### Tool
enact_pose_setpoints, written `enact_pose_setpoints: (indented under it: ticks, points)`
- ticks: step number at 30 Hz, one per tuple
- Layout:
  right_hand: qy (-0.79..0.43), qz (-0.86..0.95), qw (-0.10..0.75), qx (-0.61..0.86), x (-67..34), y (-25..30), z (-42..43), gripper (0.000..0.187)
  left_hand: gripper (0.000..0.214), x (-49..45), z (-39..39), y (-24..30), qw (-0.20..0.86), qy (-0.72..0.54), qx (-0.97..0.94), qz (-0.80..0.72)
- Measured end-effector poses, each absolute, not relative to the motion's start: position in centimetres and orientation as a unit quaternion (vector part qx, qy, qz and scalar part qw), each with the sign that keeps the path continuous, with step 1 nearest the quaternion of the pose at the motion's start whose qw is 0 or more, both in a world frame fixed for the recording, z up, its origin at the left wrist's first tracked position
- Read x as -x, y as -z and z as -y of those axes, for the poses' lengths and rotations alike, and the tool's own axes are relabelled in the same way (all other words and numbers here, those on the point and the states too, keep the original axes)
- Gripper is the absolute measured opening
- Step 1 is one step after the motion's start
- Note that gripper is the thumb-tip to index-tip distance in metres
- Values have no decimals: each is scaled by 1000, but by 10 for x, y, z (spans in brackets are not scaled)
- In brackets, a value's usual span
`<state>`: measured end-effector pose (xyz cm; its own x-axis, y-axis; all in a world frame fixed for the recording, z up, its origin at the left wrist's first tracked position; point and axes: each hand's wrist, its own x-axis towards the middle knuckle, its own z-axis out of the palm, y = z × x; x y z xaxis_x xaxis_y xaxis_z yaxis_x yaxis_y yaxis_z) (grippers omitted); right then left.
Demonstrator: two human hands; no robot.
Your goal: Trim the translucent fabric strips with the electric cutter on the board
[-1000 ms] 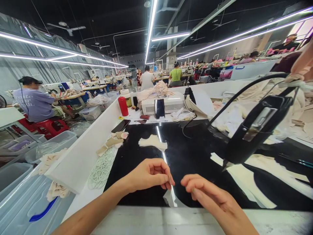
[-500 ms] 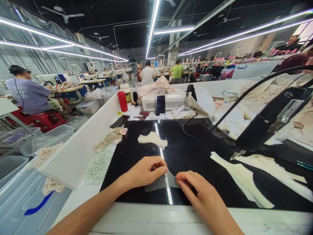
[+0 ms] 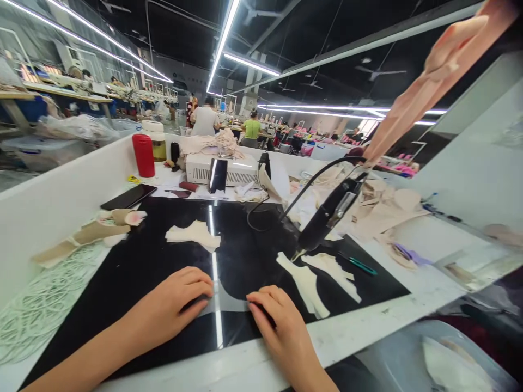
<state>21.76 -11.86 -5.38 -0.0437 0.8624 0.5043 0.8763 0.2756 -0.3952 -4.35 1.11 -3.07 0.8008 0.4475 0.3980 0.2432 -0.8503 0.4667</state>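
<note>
A thin, see-through grey piece of fabric [image 3: 229, 300] lies on the black board [image 3: 253, 256] between my hands. My left hand [image 3: 177, 300] is closed on its left end, with fingers bent and the thumb underneath them. At the right tip of the same piece, my right hand [image 3: 278, 318] has thumb and forefinger together on the edge. Part of the sheer fabric is hidden under my left fingers. A cream cut piece [image 3: 194, 235] lies just beyond my left hand. More cream pieces [image 3: 304, 283] lie to the right of my right hand.
A black handheld tool [image 3: 329, 212] with a metal tip hangs over the cream pieces at right, its cable looping behind. Nearby lies a teal pen-like tool [image 3: 363, 265]. At left are pale green cords [image 3: 49, 296], a phone [image 3: 128, 197] and a red bottle [image 3: 144, 155]. People sit farther off.
My view has swung to the right, bringing a hanging pink cloth strip into sight. My hands have lowered and spread slightly apart, and the sheer fabric now lies flatter on the board.
</note>
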Motion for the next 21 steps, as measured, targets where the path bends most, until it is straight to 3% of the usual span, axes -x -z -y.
enact_pose_setpoints:
  ticks: [8, 11, 21]
  points:
    - [119, 593, 325, 727, -349, 44, 136, 37, 22, 46, -13, 41, 162, -300, -918, -201]
    - [154, 552, 299, 763, -389, 49, 127, 30, 23, 46, -13, 41, 153, -316, -913, -210]
    - [185, 546, 218, 788, -424, 67, 117, 23, 25, 47, -14, 44, 146, -320, -911, -213]
